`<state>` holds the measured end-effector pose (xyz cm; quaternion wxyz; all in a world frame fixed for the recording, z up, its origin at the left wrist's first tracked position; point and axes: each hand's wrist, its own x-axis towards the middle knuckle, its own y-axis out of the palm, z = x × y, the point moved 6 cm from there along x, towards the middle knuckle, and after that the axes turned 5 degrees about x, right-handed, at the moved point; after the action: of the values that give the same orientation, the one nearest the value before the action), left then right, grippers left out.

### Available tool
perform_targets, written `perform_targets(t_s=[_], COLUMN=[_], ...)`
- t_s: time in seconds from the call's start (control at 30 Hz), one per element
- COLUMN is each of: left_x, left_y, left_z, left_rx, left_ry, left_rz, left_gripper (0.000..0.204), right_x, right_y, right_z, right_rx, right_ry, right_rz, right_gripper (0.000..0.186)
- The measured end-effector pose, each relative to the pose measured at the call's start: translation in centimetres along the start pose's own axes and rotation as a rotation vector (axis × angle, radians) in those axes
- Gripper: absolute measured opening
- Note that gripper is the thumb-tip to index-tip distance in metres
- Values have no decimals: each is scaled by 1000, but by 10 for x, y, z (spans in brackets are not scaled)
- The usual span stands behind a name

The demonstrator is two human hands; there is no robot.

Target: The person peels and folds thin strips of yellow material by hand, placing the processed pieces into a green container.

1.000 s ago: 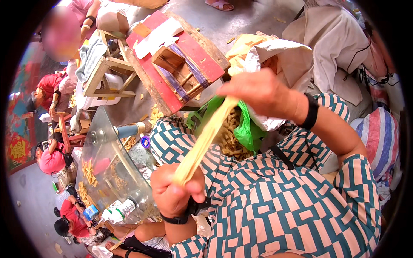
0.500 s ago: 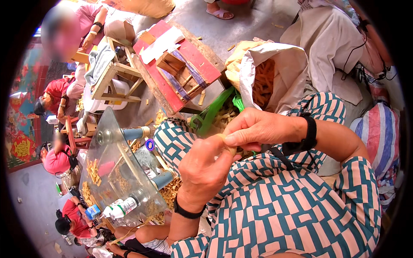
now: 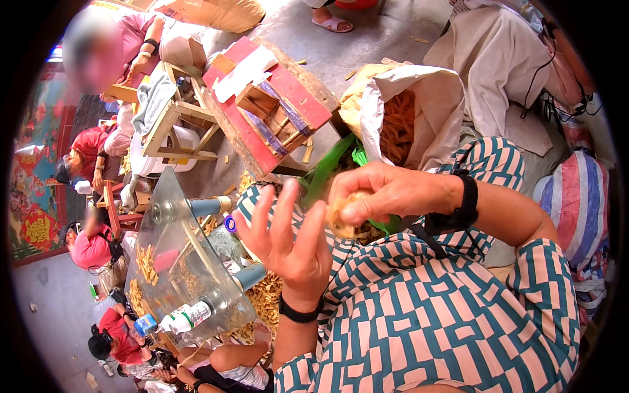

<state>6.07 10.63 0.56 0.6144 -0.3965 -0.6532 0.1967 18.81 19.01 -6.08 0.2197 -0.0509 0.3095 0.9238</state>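
Pinched between the thumb and fingers of my right hand [image 3: 396, 193] is a small tan folded strip [image 3: 342, 217], blurred, so its exact kind does not show. My left hand [image 3: 293, 252] is just left of it, fingers stretched and spread, with nothing in them. Beneath the hands, a green plastic bag [image 3: 322, 171] is partly hidden behind my right hand and lies between my knees. Beyond it, a white sack [image 3: 440, 98] gapes over orange-brown strips [image 3: 398, 128].
At left stands a glass-topped table [image 3: 157, 223] with tan strips, a white bottle [image 3: 187, 318] and a blue box [image 3: 145, 325]. A red board [image 3: 304, 98] with a wooden block lies on a stand ahead. Several people sit at left. A striped bag [image 3: 569, 203] is at right.
My left hand has let go of the tan strip and opened, its fingers lifting away to the left. The strip stays in my right hand, which has shifted slightly left.
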Motion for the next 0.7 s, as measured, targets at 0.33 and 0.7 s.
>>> perform_targets(t_s=[0.33,0.7], left_x=[-10,-27], left_y=[12,36], left_z=[-12,14], left_rx=[-91,-858], left_ry=[111,-712], left_rz=[144,285], left_gripper=[13,14], right_x=[3,8], right_y=[-4,0], right_z=[6,2], right_rx=[11,56], right_ry=[-168,-163], right_rz=[-154,-56], right_gripper=[30,37])
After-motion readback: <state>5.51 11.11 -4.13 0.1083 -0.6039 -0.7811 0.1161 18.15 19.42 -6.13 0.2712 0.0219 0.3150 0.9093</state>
